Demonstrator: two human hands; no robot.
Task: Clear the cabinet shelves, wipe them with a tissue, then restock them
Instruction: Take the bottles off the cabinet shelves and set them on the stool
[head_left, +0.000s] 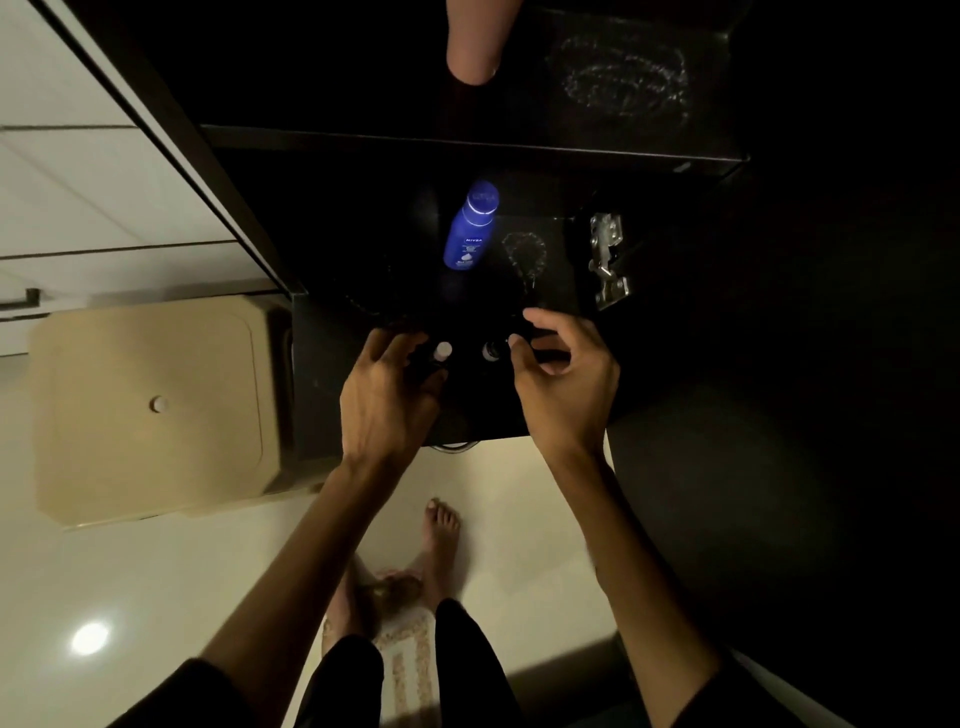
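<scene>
A blue lotion bottle (469, 228) stands upright on the dark lower cabinet shelf (550, 291). At the shelf's front edge are two small dark bottles, one with a white cap (443, 351) and one with a silver cap (491, 351). My left hand (387, 387) curls its fingers around the white-capped bottle. My right hand (563, 379) has its fingertips against the silver-capped bottle; the dark hides whether it grips. On the upper shelf (467, 143), a pinkish rounded object (475, 47) stands at the top of the view, with smeared ring marks (623, 78) to its right.
A metal door hinge (607, 260) is fixed at the shelf's right side. A beige lidded bin (150, 405) stands on the floor to the left of the cabinet. My bare feet (439, 545) stand on a patterned mat on pale glossy tiles.
</scene>
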